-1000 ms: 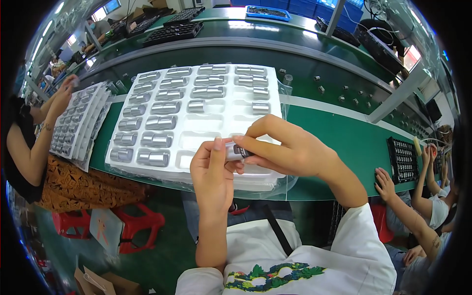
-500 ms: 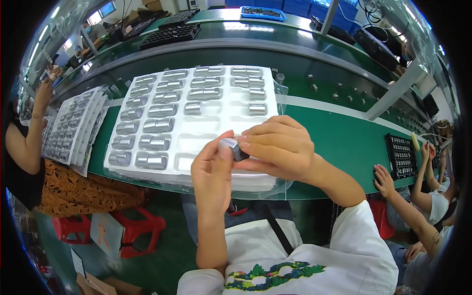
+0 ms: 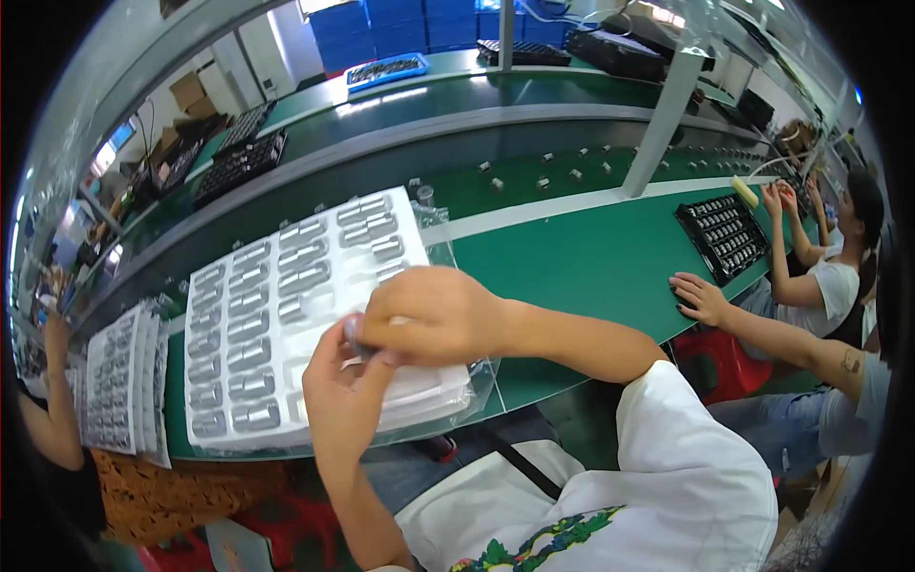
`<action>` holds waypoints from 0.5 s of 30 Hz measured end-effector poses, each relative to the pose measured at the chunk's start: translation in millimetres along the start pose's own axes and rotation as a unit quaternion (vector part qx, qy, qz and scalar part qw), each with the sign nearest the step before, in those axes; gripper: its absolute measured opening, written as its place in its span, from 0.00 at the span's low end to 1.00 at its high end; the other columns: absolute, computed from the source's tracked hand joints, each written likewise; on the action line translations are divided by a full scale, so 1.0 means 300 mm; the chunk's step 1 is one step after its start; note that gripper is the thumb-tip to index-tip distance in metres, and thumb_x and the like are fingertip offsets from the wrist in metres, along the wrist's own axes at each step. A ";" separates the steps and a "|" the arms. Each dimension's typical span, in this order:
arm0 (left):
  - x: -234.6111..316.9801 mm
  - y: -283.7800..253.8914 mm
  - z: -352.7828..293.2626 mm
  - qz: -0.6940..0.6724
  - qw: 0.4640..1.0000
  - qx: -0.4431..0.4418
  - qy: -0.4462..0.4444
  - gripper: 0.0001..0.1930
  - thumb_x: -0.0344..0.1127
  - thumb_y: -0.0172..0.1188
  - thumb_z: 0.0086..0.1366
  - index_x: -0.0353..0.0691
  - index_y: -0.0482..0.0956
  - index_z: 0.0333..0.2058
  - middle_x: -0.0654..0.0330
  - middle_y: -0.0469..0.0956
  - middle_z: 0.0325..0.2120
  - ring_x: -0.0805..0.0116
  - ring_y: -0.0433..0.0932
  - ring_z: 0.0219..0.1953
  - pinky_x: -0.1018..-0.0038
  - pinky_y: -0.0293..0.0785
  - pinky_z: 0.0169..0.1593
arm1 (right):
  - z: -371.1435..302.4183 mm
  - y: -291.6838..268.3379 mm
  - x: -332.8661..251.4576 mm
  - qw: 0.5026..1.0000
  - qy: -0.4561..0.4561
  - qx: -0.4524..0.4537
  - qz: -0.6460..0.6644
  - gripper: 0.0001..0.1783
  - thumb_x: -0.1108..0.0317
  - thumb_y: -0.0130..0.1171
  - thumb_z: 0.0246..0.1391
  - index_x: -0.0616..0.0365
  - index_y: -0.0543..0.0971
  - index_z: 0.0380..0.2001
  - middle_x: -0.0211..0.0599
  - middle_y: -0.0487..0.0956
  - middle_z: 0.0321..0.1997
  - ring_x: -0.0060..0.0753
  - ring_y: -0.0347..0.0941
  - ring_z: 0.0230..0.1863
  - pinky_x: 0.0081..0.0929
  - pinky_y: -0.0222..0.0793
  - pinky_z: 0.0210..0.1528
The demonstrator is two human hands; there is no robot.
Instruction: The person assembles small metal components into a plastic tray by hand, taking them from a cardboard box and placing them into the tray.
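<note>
Both my hands meet over the near right part of a white moulded tray (image 3: 406, 215). My left hand (image 3: 341, 386) pinches a short silver metal cylinder (image 3: 356, 334) between thumb and fingers. Over its top my right hand (image 3: 434, 316) is curled, the fingers closed on it and hiding most of it. Slight blur covers the fingertips. Rows of similar silver cylinders (image 3: 251, 356) lie on their sides in the tray's pockets. Several pockets near my hands hold nothing, and others are hidden behind my hands.
Left of the tray stand more filled white trays (image 3: 112, 381), beside another person's arm. On the right, a co-worker's hand (image 3: 701, 297) rests near a black parts tray (image 3: 722, 236). Small metal parts (image 3: 544, 183) sit on the green belt beyond a metal post (image 3: 661, 129).
The view has swung to the right, so the tray appears farther left and lower. My right hand has turned over the cylinder and now covers more of it.
</note>
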State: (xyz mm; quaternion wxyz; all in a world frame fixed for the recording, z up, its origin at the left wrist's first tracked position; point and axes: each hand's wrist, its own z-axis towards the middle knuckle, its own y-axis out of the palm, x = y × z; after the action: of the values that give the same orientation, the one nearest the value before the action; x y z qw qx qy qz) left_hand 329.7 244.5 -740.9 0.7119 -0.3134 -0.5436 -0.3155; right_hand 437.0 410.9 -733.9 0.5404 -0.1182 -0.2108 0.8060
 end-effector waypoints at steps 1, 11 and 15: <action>0.028 0.012 0.020 0.166 0.985 -0.011 0.047 0.34 0.33 0.71 0.58 0.29 0.67 0.61 0.48 0.75 0.52 0.61 0.78 0.47 0.71 0.79 0.44 | -0.020 -0.018 0.045 0.999 0.041 -0.005 0.005 0.18 0.69 0.73 0.38 0.58 0.82 0.36 0.39 0.81 0.35 0.40 0.79 0.35 0.33 0.74 0.35; -0.157 -0.291 0.230 0.578 0.802 -0.052 0.143 0.19 0.32 0.60 0.62 0.35 0.76 0.52 0.45 0.76 0.51 0.45 0.71 0.54 0.57 0.64 0.60 | -0.465 0.053 0.624 0.850 0.470 -0.071 -0.229 0.15 0.61 0.65 0.42 0.54 0.79 0.34 0.42 0.81 0.34 0.51 0.78 0.40 0.49 0.73 0.45; -0.165 -0.258 0.223 0.494 0.856 0.009 0.153 0.19 0.30 0.61 0.60 0.35 0.76 0.50 0.48 0.78 0.45 0.49 0.73 0.51 0.60 0.66 0.57 | -0.473 0.024 0.603 0.842 0.435 -0.110 -0.300 0.17 0.61 0.63 0.46 0.57 0.79 0.39 0.50 0.75 0.49 0.53 0.70 0.57 0.50 0.70 0.50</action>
State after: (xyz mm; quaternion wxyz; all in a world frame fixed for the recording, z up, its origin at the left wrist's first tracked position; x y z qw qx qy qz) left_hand 219.6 255.9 -766.8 0.8509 -0.4824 -0.2042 0.0385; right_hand 420.3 605.3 -855.9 0.7756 -0.4463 -0.0660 0.4415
